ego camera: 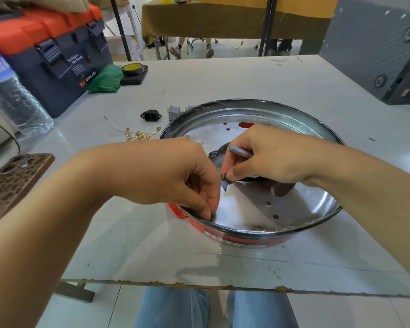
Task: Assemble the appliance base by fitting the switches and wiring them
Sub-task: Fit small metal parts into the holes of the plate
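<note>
The left hand (175,176) is closest — its curled fingers (206,209) pinch the near rim of the round, shiny metal base (294,209) on the bench (223,74). Just right of it, touching, the right hand (265,157) grips a small grey switch (240,151) — pointing left — and pinches a dark scrap.

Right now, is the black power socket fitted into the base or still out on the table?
Out. The black power socket lies loose on the table, left of the base's rim, apart from it.
</note>
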Demonstrator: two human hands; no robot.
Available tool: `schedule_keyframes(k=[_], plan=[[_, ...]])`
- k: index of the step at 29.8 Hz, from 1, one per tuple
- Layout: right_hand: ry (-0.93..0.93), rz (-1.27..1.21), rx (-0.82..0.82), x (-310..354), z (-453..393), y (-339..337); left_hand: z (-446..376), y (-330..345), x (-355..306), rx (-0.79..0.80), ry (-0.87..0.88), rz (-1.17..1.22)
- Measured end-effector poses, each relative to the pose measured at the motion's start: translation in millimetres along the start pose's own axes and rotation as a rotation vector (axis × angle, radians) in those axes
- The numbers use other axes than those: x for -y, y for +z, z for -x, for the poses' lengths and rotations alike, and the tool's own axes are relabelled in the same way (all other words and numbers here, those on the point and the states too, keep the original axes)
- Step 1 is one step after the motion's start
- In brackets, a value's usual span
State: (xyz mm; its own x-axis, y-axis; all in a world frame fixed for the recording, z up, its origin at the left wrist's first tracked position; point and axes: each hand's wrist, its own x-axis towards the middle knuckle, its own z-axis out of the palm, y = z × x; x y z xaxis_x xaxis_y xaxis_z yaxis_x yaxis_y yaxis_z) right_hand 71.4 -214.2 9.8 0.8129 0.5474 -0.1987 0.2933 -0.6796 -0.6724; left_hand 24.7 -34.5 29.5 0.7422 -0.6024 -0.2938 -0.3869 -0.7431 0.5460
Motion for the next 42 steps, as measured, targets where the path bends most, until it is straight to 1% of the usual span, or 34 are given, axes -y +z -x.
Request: schedule_keyframes(k=[7,14,21,25,28,30,34,36,38,42], plan=[[-0.007,-0.007,-0.005,1.3,1.3,-0.1,0.6,0.1,4.3,0.001,0.050,0.024],[-0.007,-0.015,-0.016,3.6,3.5,0.1,1.3,0.6,4.7,-0.037,0.072,0.006],[0.003,-0.013,-0.019,5.4,6.0,0.9,2.0,-3.1,5.5,0.016,0.035,0.036],[0.005,0.023,-0.032,8.2,8.9,1.4,0.8,-4.8,3.9,0.042,0.001,0.010],[-0.045,0.024,-0.091,11.9,13.0,-1.3,-0.2,-4.1,2.3,0.032,-0.009,-0.017],[-0.104,-0.029,-0.181,16.5,15.8,-3.1,0.1,-4.5,1.8,0.027,-0.011,-0.031],[-0.179,-0.351,-0.297,26.4,20.3,-3.9,0.7,-5.5,2.5,0.025,0.000,-0.050],[-0.225,-0.403,-0.341,29.2,21.9,-2.3,0.6,-5.3,3.2,0.025,0.007,-0.048],[-0.281,-0.420,-0.320,31.9,24.5,1.2,1.2,-5.0,4.0,0.022,0.009,-0.029],[-0.365,-0.394,-0.140,31.5,27.5,13.2,1.5,-4.4,5.2,-0.005,0.018,-0.021]])
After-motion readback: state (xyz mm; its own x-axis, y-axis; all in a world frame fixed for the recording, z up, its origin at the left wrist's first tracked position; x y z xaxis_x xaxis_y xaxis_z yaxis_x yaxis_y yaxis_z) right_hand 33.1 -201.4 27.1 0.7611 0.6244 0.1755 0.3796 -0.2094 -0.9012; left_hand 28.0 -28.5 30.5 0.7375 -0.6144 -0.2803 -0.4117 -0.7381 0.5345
